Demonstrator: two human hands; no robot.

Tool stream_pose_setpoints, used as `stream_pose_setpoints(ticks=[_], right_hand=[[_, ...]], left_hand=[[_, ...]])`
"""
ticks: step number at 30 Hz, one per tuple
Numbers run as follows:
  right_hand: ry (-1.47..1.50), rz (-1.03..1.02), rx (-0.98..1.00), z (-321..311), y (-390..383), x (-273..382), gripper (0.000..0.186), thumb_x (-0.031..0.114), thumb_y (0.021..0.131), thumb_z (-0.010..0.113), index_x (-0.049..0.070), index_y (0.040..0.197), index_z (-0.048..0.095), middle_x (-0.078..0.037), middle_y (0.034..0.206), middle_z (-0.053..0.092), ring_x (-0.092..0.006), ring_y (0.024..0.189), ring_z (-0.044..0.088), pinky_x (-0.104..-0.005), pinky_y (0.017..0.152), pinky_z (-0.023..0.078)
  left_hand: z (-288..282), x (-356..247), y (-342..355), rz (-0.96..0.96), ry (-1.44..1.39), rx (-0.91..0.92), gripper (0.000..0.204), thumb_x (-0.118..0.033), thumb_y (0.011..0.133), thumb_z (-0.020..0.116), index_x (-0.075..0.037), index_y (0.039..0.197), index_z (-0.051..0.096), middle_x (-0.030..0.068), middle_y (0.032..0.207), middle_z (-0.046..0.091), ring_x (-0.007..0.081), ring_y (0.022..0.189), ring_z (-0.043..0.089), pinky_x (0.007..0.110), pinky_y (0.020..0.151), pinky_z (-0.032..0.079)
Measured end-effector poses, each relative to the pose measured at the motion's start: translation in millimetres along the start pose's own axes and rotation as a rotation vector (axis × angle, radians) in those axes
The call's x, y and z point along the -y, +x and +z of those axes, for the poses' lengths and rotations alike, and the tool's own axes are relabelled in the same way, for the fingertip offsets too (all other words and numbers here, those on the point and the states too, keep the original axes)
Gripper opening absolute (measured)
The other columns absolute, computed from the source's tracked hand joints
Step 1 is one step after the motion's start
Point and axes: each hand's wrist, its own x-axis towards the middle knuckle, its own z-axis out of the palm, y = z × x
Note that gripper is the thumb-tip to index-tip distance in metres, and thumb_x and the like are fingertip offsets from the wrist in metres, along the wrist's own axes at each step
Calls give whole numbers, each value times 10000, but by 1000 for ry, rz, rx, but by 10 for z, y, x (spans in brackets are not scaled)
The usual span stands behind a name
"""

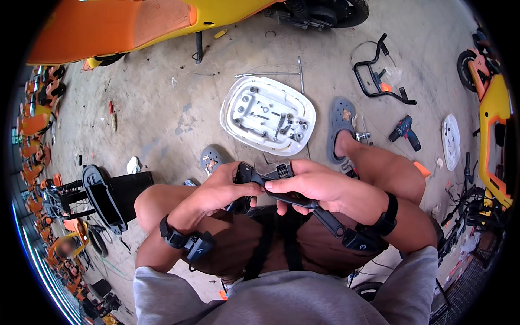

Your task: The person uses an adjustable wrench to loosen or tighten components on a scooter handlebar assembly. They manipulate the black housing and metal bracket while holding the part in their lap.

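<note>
Head view: at frame centre, the left hand [225, 189] and right hand [309, 187] both close their fingers around a black bracket [287, 199] held above the knees. Above it, a white tray [268, 115] of bolts lies on the floor; a cordless drill [403, 131] lies at right.

I've got a black handlebar-lever assembly [281, 189] across my lap, just below centre frame. It's a long, dark piece lying tilted: the chunky clamp end with a grey metal block points toward ten o'clock, and the slim black lever arm runs down toward four o'clock, ending near my wrist. My left hand [222, 189] wraps the thick end from nine o'clock; my right hand [314, 187] pinches the middle from three o'clock, thumb flat along the arm.
</note>
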Motion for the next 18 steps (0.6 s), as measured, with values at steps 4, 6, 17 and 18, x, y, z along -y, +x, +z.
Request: stream_pose_setpoints(ticks=[4, 6, 17, 18], right_hand=[[358, -122, -107, -30, -80, 79, 421, 427, 997, 510, 38, 1132, 594, -147, 748, 653, -96, 404, 444, -233, 393, 319], [323, -292, -335, 31, -88, 140, 401, 401, 987, 531, 38, 1148, 585, -139, 757, 648, -93, 394, 400, -238, 403, 305], [276, -471, -437, 253, -78, 227, 259, 223, 973, 583, 38, 1146, 527, -79, 970, 644, -83, 479, 477, -224, 410, 337], [331, -447, -419, 243, -90, 233, 262, 234, 974, 584, 44, 1146, 527, -80, 984, 643, -88, 480, 483, -225, 409, 341]], left_hand=[[70, -91, 0, -30, -313, -14, 291, -213, 876, 706, -11, 1043, 579, 75, 787, 656, 66, 497, 548, 196, 348, 325], [102, -136, 26, -45, -413, 3, 350, -279, 908, 669, -43, 1130, 540, 67, 764, 639, 54, 436, 484, 185, 299, 228], [264, -109, 141, 380, -282, -31, 463, -138, 937, 616, 62, 1300, 409, 117, 953, 660, 136, 758, 654, 267, 680, 533], [269, -170, 106, 414, -189, -26, 520, -115, 931, 627, 100, 1330, 373, 122, 998, 657, 168, 825, 659, 312, 813, 519]])
